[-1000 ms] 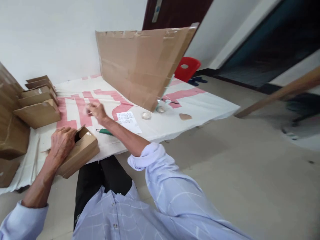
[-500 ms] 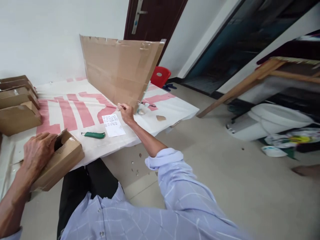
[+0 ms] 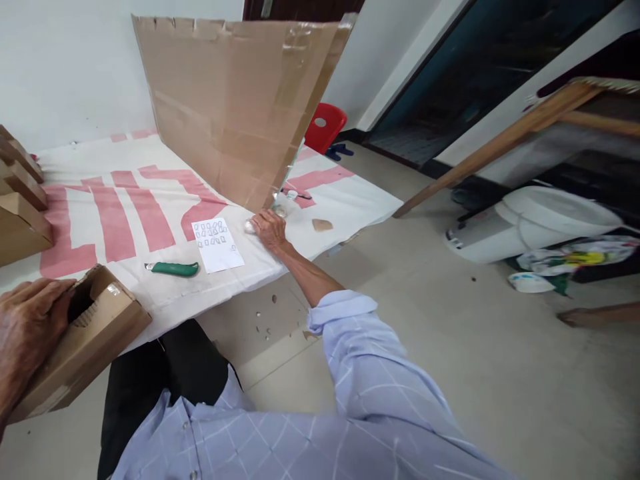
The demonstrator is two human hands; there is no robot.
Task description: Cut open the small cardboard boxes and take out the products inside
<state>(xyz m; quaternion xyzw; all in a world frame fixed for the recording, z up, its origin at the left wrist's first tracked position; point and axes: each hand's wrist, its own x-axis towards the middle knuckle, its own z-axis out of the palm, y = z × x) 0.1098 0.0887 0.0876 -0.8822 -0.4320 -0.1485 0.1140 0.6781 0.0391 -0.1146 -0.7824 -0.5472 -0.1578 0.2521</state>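
Note:
My left hand (image 3: 31,333) grips a small brown cardboard box (image 3: 95,343) by its upper edge, fingers at the open slot. The box lies tilted over the table's near edge. Farther right, my right hand (image 3: 270,230) is low over the table with its fingers curled. A small whitish, shiny thing (image 3: 249,227) shows at its fingertips; its kind I cannot make out. Just behind that hand sits a clear round item (image 3: 280,208), partly hidden. A green utility knife (image 3: 175,269) and a white paper with small drawn shapes (image 3: 219,245) lie between my hands.
A large cardboard sheet (image 3: 225,100) stands upright on the covered table (image 3: 265,263). Several cardboard boxes (image 3: 23,227) are at the left. A cardboard scrap (image 3: 322,225) lies near the right edge. Beyond are a red chair (image 3: 325,127) and a white bucket (image 3: 540,223) on the floor.
My right hand has come down and slightly right, nearer the clear round item. The left hand and its box have shifted left and down in view, as the camera has also turned.

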